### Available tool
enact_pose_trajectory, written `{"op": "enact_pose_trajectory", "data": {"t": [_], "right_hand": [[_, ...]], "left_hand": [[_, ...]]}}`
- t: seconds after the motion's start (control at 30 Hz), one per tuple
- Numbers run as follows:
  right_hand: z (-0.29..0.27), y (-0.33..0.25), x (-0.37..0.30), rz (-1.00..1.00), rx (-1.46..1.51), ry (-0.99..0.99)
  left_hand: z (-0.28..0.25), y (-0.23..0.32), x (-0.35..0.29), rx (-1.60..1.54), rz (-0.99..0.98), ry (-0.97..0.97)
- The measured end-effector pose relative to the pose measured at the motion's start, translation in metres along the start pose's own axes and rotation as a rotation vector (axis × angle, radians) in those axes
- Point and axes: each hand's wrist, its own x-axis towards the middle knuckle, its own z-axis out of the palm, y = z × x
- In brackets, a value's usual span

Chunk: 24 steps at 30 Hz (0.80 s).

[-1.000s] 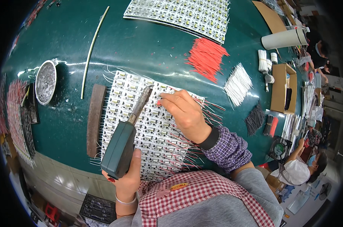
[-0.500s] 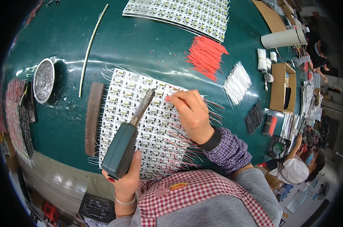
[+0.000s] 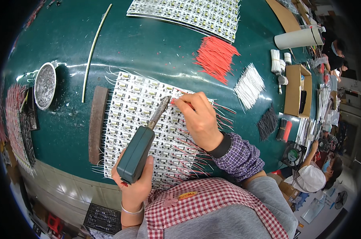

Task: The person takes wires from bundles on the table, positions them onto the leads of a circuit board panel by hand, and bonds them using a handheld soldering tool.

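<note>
A white panel of small circuit boards with many thin wire leads lies on the green bench in front of me. My left hand grips the dark green handle of a soldering iron, whose metal tip rests on the panel near its upper middle. My right hand pinches a thin red wire and holds its end against the iron's tip. Red and white leads stick out from the panel's right edge under my right wrist.
A brown strip lies left of the panel, a round metal dish further left. Piles of red wires, white wires and black wires lie to the right. Another board panel sits at the back. A person in a white cap sits at right.
My right hand has slid up the panel with a red wire, and the iron's tip has followed to meet it higher on the boards.
</note>
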Motion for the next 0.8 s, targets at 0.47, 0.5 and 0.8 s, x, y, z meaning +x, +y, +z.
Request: {"op": "enact_pose_trajectory", "data": {"t": [0.47,0.5,0.8], "right_hand": [[-0.001,-0.004,0.004,0.011,-0.04,-0.026],[-0.001,-0.004,0.004,0.009,-0.044,-0.027],[0.0,-0.005,0.005,-0.008,-0.06,-0.017]], "left_hand": [[0.004,0.003,0.006,0.121,0.178,-0.011],[0.004,0.004,0.006,0.12,0.178,-0.012],[-0.001,-0.004,-0.001,0.115,0.262,0.064]]}}
